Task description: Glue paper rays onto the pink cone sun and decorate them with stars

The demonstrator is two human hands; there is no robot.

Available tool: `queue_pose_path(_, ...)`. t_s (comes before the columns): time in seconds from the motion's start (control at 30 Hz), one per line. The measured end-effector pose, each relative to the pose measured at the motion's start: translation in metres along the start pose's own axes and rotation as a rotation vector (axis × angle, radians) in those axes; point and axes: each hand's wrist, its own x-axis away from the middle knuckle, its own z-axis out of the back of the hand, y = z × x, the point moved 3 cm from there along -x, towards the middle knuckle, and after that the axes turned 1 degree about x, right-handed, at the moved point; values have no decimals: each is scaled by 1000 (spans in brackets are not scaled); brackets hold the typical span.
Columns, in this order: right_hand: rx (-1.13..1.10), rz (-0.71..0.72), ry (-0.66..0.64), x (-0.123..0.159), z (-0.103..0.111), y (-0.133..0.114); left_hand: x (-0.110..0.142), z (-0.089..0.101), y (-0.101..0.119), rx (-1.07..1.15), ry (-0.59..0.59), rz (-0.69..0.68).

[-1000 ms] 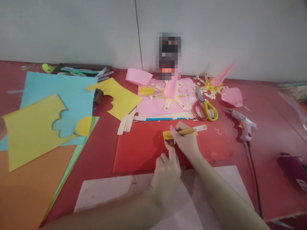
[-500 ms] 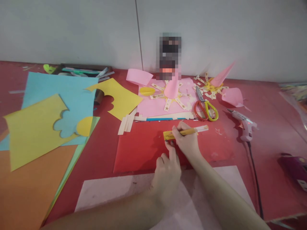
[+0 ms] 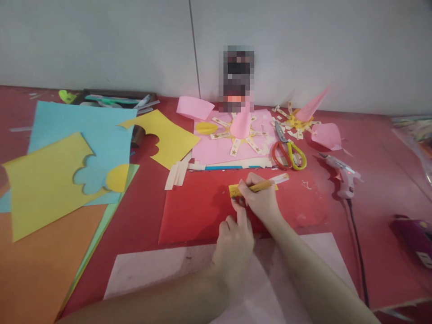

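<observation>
Two hands at work in the head view, mid-marking: right hand [image 3: 259,200] pinching a yellow pencil [image 3: 261,185] — tip down on a small yellow paper strip [image 3: 233,190] atop the red paper sheet [image 3: 195,209]. Left hand [image 3: 234,243] curled, forefinger pinning the strip. Next move likely calls for steady pressure — no slipping.

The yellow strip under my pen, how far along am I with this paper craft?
Done: one sun-like piece with starred strips and a pink cone sits on the pink sheet; a second lies beyond the scissors. In hand: the right hand holds a pen on the yellow strip, the left hand steadying it. Left: plain strips lie unmarked, glue gun aside.
</observation>
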Motion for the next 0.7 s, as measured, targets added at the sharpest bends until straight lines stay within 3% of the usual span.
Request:
queue_pose_path(0.17, -48, -65, -28, -1, 1, 0, 0, 0, 0, -2, 0, 7)
queue_pose_path(0.7, -12, -50, -40, -2, 1, 1, -1, -1, 0, -3, -21, -6)
